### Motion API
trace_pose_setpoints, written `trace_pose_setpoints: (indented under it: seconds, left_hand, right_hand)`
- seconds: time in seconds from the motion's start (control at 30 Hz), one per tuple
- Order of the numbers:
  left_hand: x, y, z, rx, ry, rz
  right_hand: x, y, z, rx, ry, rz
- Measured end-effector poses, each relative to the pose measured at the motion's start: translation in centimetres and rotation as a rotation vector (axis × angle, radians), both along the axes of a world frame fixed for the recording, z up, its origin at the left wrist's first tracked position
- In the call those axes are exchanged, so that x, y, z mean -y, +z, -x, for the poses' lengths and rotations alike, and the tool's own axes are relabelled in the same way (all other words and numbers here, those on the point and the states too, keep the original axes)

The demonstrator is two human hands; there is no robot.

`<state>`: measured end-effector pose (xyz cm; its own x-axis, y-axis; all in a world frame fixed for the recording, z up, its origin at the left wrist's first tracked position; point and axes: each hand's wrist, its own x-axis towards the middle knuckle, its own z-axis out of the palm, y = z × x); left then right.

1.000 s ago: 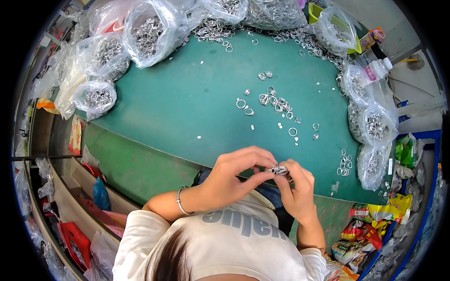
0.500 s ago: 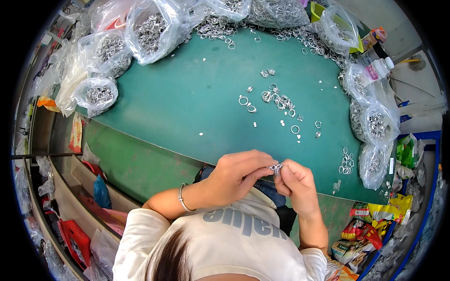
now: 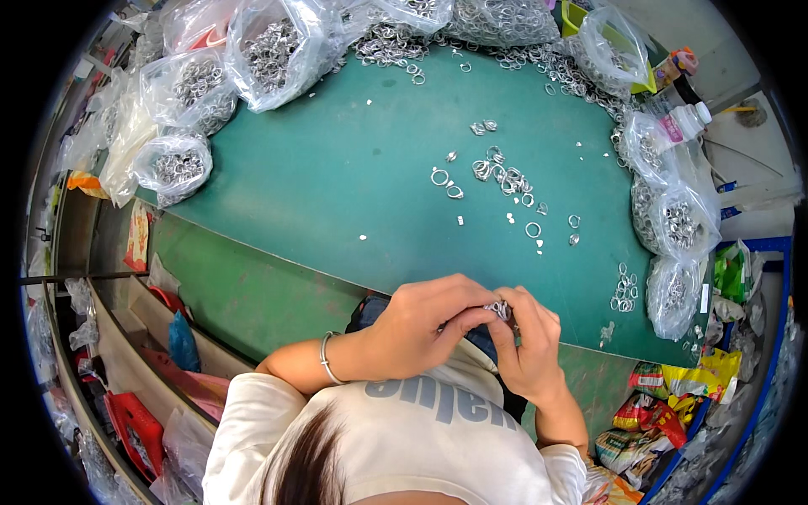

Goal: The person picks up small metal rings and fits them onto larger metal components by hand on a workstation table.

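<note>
green table [image 3: 320, 194] centre open | bags [image 3: 269, 50] line rim | loose rings [image 3: 501, 177] right

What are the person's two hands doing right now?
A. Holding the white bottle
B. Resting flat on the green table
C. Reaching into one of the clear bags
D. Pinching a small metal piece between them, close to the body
D. The left hand and right hand meet at the near edge of the green table, their fingers closed on a small metal piece.

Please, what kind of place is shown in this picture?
Probably a small workshop for hand assembly or sorting. Clear bags of metal rings line a green table, loose rings lie on it, and both hands pinch a small metal part.
</note>
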<state>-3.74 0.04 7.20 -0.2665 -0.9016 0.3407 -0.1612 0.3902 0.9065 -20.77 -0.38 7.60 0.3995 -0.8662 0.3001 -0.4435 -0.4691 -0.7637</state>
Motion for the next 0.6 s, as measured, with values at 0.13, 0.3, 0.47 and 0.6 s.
trace_pose_setpoints:
  seconds: [0.13,0.3,0.47,0.6]
  left_hand:
    - [0.1,-0.3,0.1,0.025,0.019,0.176]
    - [0.8,0.8,-0.3,0.007,-0.042,0.074]
    - [1.0,1.1,-1.1,-0.063,-0.129,-0.218]
    - [0.9,2.1,-0.9,-0.102,-0.165,-0.363]
  right_hand:
    - [0.2,2.2,0.4,-0.073,0.009,-0.125]
    - [-0.2,1.7,0.0,-0.078,-0.05,-0.059]
    - [0.8,1.8,1.0,-0.341,-0.012,0.302]
    - [0.8,1.8,1.6,-0.38,0.035,0.463]
